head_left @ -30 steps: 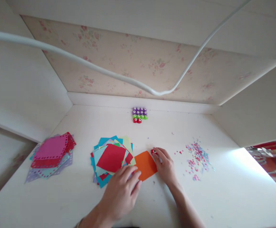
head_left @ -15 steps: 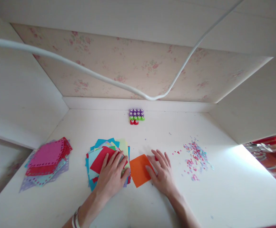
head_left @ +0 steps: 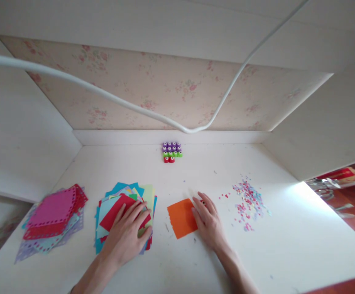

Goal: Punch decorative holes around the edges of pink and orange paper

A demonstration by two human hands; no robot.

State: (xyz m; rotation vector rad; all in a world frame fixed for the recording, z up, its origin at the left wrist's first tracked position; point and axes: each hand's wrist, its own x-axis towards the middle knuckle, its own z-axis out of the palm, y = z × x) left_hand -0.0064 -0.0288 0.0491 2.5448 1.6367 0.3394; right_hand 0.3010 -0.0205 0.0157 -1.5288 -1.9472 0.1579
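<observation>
My left hand (head_left: 125,234) lies flat with fingers spread on a stack of coloured paper squares (head_left: 110,204), red on top. My right hand (head_left: 208,220) rests open on the right edge of a single orange paper square (head_left: 180,218) lying on the white desk (head_left: 196,179). A small red punch is mostly hidden under my right fingers. The orange square's left edge shows a notched border.
A pile of punched sheets (head_left: 53,214), pink on top, lies at the left. A block of small purple, green and red punches (head_left: 171,152) stands at the back by the wall. Paper confetti (head_left: 247,200) is scattered at the right. A white cable (head_left: 134,108) hangs overhead.
My left hand moved from the orange square onto the coloured stack and slid it left, apart from the orange square. My right hand stayed on the orange square's right edge.
</observation>
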